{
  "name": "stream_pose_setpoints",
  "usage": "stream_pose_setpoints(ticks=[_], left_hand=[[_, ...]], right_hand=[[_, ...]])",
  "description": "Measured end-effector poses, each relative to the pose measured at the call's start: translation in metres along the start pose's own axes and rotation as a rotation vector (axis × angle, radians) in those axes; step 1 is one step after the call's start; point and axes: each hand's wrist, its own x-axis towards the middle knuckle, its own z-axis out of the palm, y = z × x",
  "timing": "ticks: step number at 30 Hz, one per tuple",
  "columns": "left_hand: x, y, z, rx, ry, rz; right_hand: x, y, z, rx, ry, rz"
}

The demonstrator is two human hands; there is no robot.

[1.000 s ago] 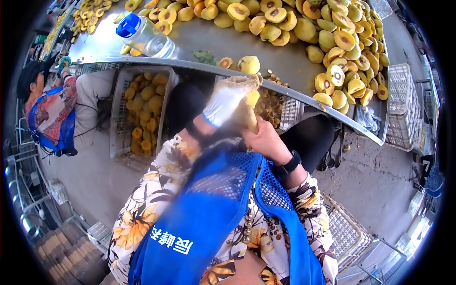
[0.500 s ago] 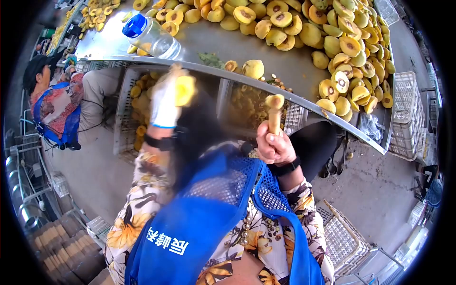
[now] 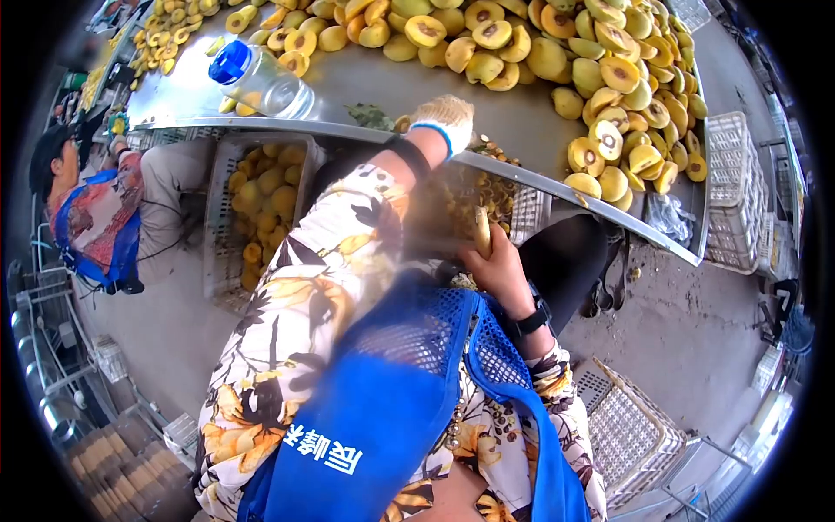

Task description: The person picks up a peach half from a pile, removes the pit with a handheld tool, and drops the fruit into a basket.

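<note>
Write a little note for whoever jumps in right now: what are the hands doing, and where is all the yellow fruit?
Left hand, in a white knit glove, rests on the front edge of the shiny metal table; whether it grips anything is hidden.
Right hand, bare, is shut on a wooden-handled tool just below that edge.
Done: many halved yellow fruits are piled on the table.
Left: whole yellow fruits fill the white plastic crate under it.
</note>
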Motion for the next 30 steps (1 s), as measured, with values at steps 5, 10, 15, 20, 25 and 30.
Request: stream_pose_setpoints(ticks=[5, 10, 15, 20, 25, 30], left_hand=[[-0.031, -0.011, -0.046, -0.741, 0.064, -0.047], [-0.100, -0.015, -0.056, -2.011, 0.014, -0.221], [-0.129, 0.001, -0.026, -1.733, 0.238, -0.236], [-0.127, 0.010, -0.006, -1.669, 0.315, -0.308], [-0.123, 0.016, 0.018, -1.091, 0.630, -0.110], [-0.123, 0.002, -0.020, -1.593, 0.211, -0.125]], right_hand=[[-0.010, -0.018, -0.014, 0.090, 0.080, 0.100], [0.011, -0.043, -0.015, 0.009, 0.090, -0.149], [0.024, -0.058, 0.005, -0.038, 0.049, -0.187], [0.016, -0.057, 0.012, -0.052, 0.052, -0.197], [0.012, -0.051, 0.018, -0.042, -0.008, -0.165], [0.013, -0.049, 0.016, -0.083, -0.091, -0.140]])
